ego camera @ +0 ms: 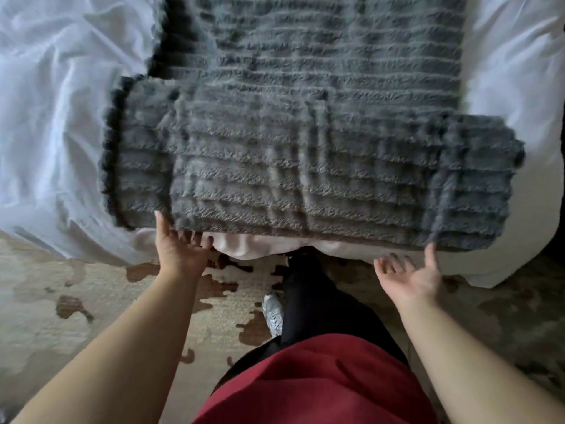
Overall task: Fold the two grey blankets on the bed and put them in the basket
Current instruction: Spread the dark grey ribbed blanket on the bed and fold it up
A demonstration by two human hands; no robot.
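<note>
Grey blanket [305, 148] lies straight ahead of us on the bed [46, 117], long axis left-right; left hand [180, 243] touches its near edge, right hand [409, 270] just beside it (both spread, empty).

head view, looking down, close over bed [61, 117]

Two bare hands: one left hand [180, 249] and one right hand [409, 273]. Two grey ribbed layers, a wide front blanket layer [305, 185] across a longer back blanket layer [336, 56]; whether they are one blanket or two is unclear. One white bed sheet [61, 117]. One patterned carpet [76, 316]. One grey shoe [273, 313].
</note>
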